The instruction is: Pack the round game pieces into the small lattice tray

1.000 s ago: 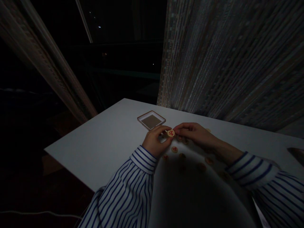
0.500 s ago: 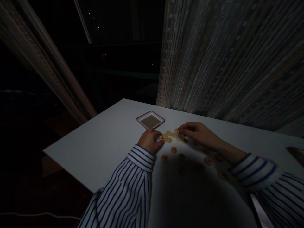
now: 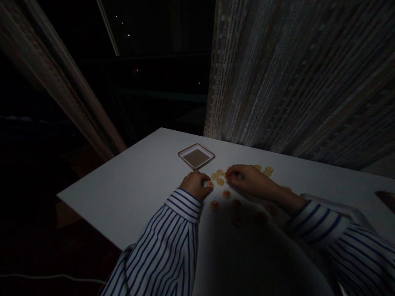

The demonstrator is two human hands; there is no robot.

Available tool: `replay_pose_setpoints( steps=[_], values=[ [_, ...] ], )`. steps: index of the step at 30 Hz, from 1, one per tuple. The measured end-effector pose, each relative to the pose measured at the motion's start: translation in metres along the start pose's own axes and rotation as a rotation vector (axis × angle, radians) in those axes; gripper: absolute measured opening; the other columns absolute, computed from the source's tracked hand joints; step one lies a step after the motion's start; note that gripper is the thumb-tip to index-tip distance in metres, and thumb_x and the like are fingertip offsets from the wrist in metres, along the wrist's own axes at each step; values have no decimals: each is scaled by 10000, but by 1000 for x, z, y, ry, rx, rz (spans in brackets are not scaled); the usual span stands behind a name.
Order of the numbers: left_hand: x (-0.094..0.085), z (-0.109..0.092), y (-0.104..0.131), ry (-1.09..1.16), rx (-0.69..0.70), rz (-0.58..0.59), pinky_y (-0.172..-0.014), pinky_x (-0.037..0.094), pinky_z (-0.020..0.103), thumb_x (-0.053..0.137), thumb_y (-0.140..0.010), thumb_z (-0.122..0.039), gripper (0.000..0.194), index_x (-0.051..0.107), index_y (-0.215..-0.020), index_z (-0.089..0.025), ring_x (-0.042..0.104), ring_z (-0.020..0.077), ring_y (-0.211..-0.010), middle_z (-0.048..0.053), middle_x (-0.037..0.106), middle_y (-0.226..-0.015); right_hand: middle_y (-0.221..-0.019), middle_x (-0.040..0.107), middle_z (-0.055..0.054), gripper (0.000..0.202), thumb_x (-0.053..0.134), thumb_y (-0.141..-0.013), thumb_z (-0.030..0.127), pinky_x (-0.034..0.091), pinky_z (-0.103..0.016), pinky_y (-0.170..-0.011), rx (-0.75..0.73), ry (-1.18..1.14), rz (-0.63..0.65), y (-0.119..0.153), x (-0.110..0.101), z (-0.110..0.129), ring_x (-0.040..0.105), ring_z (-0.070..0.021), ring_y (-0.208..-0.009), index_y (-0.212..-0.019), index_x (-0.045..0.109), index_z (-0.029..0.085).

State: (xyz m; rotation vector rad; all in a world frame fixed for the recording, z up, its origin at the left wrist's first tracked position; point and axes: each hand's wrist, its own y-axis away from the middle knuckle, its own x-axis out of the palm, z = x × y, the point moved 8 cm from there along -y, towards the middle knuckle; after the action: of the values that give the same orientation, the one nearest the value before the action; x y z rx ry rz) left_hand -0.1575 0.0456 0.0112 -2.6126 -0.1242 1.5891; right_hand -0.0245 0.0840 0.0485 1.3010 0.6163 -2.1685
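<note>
Between thumb and fingers, my left hand (image 3: 195,184) pinches a round cream disc with a red mark (image 3: 210,184). My right hand (image 3: 247,179) is closed over the discs at the middle of the group; what its fingertips hold, if anything, is hidden. Plain yellowish discs (image 3: 220,181) lie between the two hands. Nearer to me, red-marked discs (image 3: 226,194) rest face up, with darker ones in the shadow. More plain discs (image 3: 269,169) show beyond my right hand.
A shallow square tray (image 3: 196,156) with a brown border sits behind my left hand on the white table (image 3: 123,176). Curtains (image 3: 262,74) hang behind the table. A dark object (image 3: 387,199) lies at the right edge.
My right hand has moved left and slightly nearer, uncovering plain discs behind it. The red-marked disc it held is no longer visible. My left hand's disc has shifted slightly down.
</note>
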Motion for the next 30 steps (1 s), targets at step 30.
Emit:
replay_pose_setpoints(
  steps=[30],
  values=[
    [7,5,-2,-27,-15,48,-633,458,279,678,-612,-306,283,695,-876,-203,571,175,-667,29,605,-713,-922,647,-77,174,514,-746,243,382,-290,-722,-98,194,124,-10,34,8,566,-204,-859,-870,626,193]
  ],
)
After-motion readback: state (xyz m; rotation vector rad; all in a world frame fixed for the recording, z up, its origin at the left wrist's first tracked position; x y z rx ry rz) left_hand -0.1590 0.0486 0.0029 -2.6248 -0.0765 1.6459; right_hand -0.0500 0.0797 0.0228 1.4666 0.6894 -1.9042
